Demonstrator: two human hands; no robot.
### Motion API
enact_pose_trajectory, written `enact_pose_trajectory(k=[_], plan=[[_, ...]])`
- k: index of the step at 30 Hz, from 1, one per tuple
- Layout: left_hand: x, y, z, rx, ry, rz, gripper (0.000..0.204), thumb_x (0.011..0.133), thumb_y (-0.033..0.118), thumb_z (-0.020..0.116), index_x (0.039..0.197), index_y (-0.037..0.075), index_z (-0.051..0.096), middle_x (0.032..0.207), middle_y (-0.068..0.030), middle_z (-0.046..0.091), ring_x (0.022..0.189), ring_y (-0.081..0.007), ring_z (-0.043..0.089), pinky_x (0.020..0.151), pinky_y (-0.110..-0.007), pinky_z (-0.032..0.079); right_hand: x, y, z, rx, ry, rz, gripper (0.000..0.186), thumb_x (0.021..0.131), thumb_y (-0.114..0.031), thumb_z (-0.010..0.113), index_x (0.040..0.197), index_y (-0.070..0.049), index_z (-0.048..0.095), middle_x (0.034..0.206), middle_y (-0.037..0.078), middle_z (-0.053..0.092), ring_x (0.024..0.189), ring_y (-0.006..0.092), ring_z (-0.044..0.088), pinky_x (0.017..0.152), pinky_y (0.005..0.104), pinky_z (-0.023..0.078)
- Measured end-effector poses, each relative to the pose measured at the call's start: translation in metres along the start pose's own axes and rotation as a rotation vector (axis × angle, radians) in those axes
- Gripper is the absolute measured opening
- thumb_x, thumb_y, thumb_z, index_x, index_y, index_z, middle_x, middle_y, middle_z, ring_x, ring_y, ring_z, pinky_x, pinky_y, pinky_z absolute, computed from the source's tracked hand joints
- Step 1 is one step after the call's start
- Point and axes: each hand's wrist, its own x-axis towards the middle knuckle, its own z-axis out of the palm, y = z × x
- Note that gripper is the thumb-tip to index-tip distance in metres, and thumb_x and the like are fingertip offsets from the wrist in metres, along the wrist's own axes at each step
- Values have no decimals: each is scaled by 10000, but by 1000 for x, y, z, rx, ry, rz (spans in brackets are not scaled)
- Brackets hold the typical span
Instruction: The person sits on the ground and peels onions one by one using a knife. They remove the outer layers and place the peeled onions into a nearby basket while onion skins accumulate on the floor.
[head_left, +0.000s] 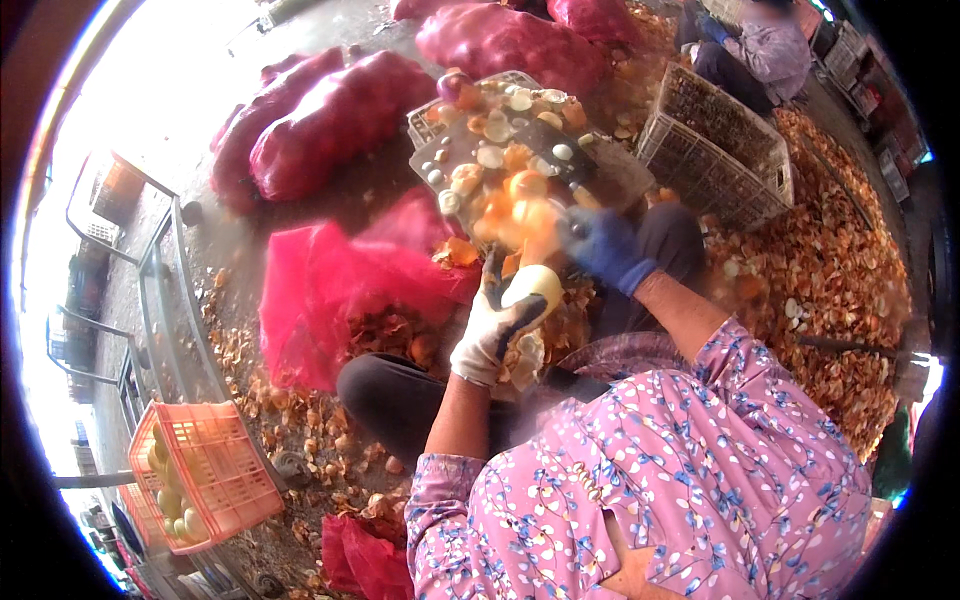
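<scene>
While the full red sacks [340, 120] lie along the far side of the floor, probably set there to be within reach yet out of the way, a beige crate [715, 150] stands upright beyond the right knee, near a seated co-worker [765, 55]. A loose red net [325, 290] lies slumped by the left knee, and an orange crate [225, 465] holding pale, peeled-looking bulbs [170, 500] sits on a cart [165, 300] to the left, perhaps raised for easy filling. Straight ahead, a low surface [455, 145] bears a heap of onions [500, 205] and skins, close to both hands, which likely saves stretching. The left hand [490, 325], in a white glove with dark fingers, is clamped on a pale onion [545, 285], seemingly to steady it with its upper side exposed to the other hand. The blue-gloved right hand [608, 245] is blurred, its fingers bent toward the heap; I cannot tell whether its grip is together or holding anything. The pale onion lies between the left thumb and fingers, just in front of the palm, below and to the left of the right hand.
</scene>
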Motion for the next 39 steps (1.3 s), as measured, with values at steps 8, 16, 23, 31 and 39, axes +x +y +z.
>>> enact_pose_trajectory(k=[8, 16, 23, 31, 39], plan=[[-5, 7, -6, -683, -227, -145, 788, 762, 434, 624, 1417, 97, 344, 1404, -185, 415, 1284, -354, 421, 1055, -535, 364, 4, -9, -29, 260, 165, 122, 283, 885, -184, 637, 689, 4, 558, 508, 2, 435, 545, 26, 390, 447, 289, 342], [-4, 9, -16, 376, 66, 222, 683, 843, 595, 523, 1348, 143, 438, 1348, -127, 488, 1266, -310, 422, 1033, -536, 347, 1, -58, -64, 128, 196, 80, 295, 884, -138, 642, 645, -3, 534, 504, -11, 459, 543, 18, 385, 440, 289, 331], [-21, 37, -36, -747, 213, 147, 704, 822, 651, 522, 1259, 101, 496, 1182, -209, 579, 1012, -397, 594, 811, -496, 533, -36, -36, -24, 10, -388, -26, 244, 894, -242, 635, 821, -9, 626, 637, 146, 602, 579, 222, 600, 522, 355, 449], [-63, 42, -18, -584, 354, 201, 712, 828, 666, 517, 1280, 117, 469, 1202, -172, 547, 1101, -360, 542, 912, -494, 485, -11, -104, -3, 223, -128, -470, 405, 917, -294, 574, 1228, -34, 574, 888, 210, 668, 750, 348, 667, 647, 415, 520], [-67, 26, 23, -457, 287, 333, 642, 853, 547, 589, 1262, 67, 469, 1204, -87, 534, 1089, -224, 525, 971, -397, 444, -15, -123, 12, -91, -100, -672, 589, 914, -388, 542, 1331, 23, 475, 710, 112, 609, 583, 246, 588, 561, 382, 429]])
